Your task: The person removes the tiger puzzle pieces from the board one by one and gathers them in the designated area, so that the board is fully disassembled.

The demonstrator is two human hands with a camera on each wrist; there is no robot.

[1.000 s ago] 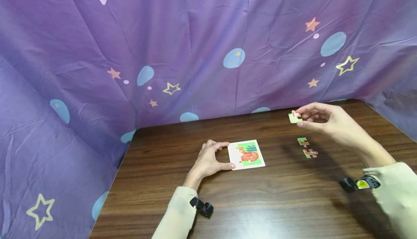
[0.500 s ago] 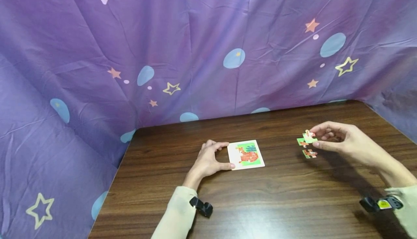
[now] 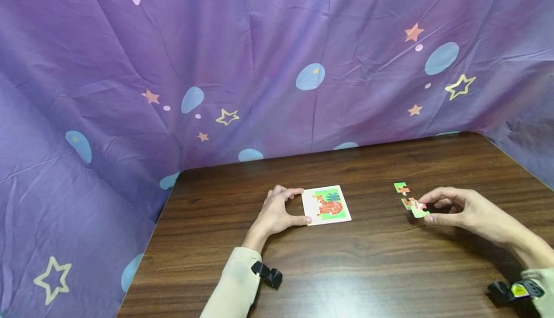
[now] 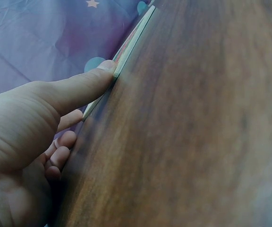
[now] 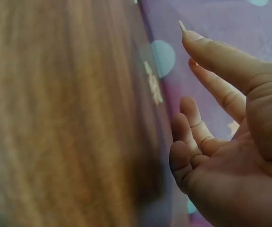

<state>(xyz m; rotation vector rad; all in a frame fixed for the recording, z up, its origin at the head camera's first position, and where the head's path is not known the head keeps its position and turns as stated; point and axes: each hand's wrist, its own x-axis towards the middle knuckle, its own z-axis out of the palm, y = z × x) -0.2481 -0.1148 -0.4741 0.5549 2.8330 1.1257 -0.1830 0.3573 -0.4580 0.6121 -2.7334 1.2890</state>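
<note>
My left hand (image 3: 276, 213) holds the square puzzle board (image 3: 326, 205) by its left side, the thumb at the near corner and the index finger at the far corner. The board has a white border and an orange striped animal on green. In the left wrist view the thumb presses on the edge of the board (image 4: 131, 45). My right hand (image 3: 469, 214) pinches a green, white and orange jigsaw piece (image 3: 419, 209) between thumb and index finger, above the table. It partly covers a second jigsaw piece (image 3: 406, 203). A third piece (image 3: 401, 188) lies just beyond.
All this is on a brown wood-grain table (image 3: 259, 246). A purple cloth (image 3: 259, 68) with stars and blue ovals hangs behind the table and along its left side. Black wrist straps with cameras sit at both sleeves.
My right hand has come nearer to me and a little to the right with its jigsaw piece, past the far loose piece to above the near one. The left hand and board stay put.
</note>
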